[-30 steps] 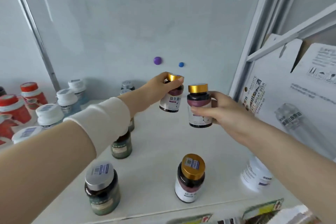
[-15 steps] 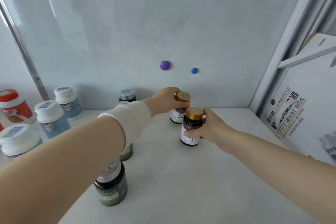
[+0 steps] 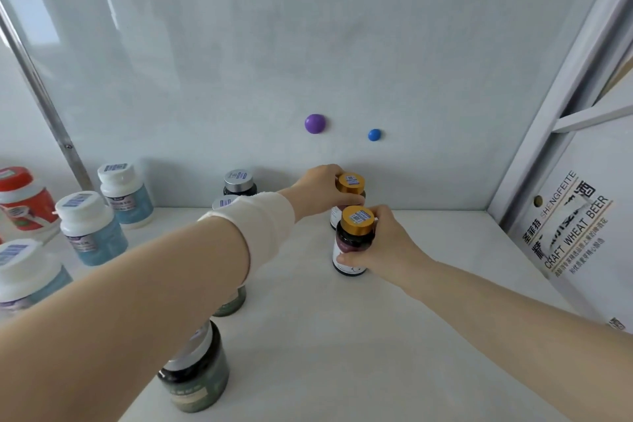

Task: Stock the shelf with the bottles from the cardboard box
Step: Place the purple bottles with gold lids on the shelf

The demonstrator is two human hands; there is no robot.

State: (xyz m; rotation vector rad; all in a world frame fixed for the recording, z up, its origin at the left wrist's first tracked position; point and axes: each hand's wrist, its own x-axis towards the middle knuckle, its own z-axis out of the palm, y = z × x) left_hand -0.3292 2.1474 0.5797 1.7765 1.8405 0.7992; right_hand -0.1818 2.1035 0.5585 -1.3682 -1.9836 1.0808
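Two dark bottles with gold caps stand on the white shelf [image 3: 428, 336], one behind the other. My left hand [image 3: 320, 190] grips the rear gold-capped bottle [image 3: 350, 183] near the back wall. My right hand [image 3: 383, 247] wraps around the front gold-capped bottle [image 3: 354, 236], which rests upright on the shelf. A cardboard box [image 3: 575, 233] printed "CRAFT WHEAT BEER" stands at the right, beyond the shelf post.
A row of dark green bottles with silver caps [image 3: 197, 377] runs front to back under my left arm. White-capped blue bottles [image 3: 90, 229] and a red-capped jar [image 3: 22, 199] stand at the left. Purple [image 3: 314, 123] and blue [image 3: 374, 135] magnets stick on the back wall.
Both hands lowered the gold-capped bottles from mid-air onto the shelf near the back wall. The view moved closer and tilted up, so the nearest bottles dropped out of sight.
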